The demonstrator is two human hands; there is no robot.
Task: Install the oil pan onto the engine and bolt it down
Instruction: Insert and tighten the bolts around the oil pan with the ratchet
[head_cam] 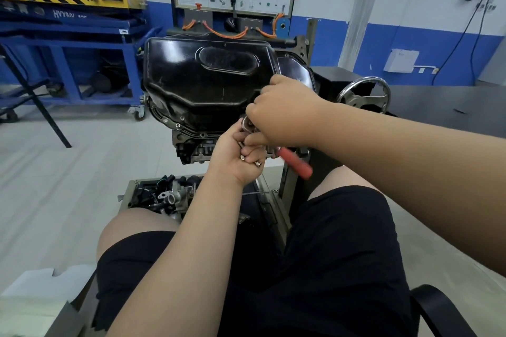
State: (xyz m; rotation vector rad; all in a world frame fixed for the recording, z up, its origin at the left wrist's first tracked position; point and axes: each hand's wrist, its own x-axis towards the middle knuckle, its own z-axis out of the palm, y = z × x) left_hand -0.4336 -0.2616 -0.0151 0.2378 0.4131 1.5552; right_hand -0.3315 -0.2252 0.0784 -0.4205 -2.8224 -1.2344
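In a workshop with blue-and-white walls, the black oil pan [208,82] sits on the engine [197,145]. Just below it, the hands meet. The left hand [235,159] grips loose bolts [257,163]. The right hand [282,115] curls over them, beside a red-handled tool [297,164], and I cannot tell what it grips.

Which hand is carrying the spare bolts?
The left hand, the lower one, curled round several small silver bolts; the right hand reaches down over it from above.

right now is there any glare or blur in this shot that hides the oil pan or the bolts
Head view: glare streaks the glossy oil pan but hides little; bolts in the left hand look fairly sharp; top right corner is smeared; wide-angle bowing at edges.
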